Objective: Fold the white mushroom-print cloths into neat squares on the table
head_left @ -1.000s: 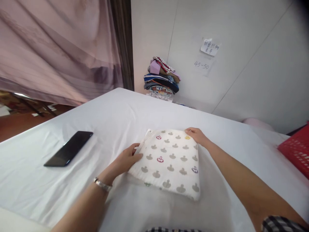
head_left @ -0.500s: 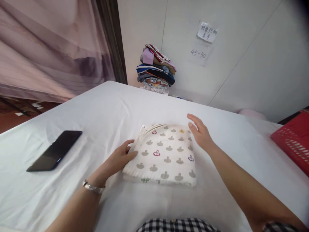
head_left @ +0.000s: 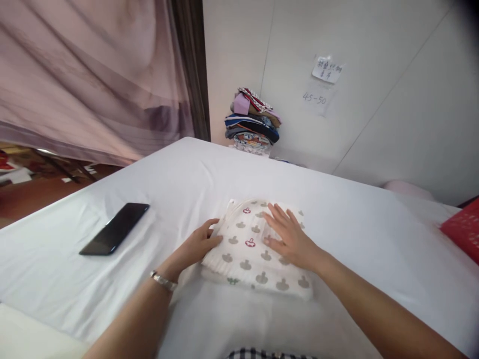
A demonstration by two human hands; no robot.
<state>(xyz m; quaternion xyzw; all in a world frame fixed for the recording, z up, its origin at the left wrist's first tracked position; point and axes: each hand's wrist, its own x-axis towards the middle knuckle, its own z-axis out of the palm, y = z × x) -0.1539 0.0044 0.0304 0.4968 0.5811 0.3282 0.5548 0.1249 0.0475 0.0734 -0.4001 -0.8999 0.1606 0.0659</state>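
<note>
A folded white cloth, printed with grey mushroom-like shapes and a few coloured ones, lies in front of me on the white-covered table. At its left edge rests my left hand, a bracelet on the wrist. Its thumb and forefinger are apart and touch the cloth's side; the other fingers are partly hidden. My right hand lies flat on the upper right part of the cloth, fingers spread, covering some of the print.
A black phone lies on the white table cover to the left. Beyond the far edge stands a stack of folded clothes by the wall. A red object is at the right edge, and a pink curtain hangs at left.
My right hand has moved left from beside the cloth's upper right corner onto its top. My left hand stays at the left edge. The whole view has shifted slightly.
</note>
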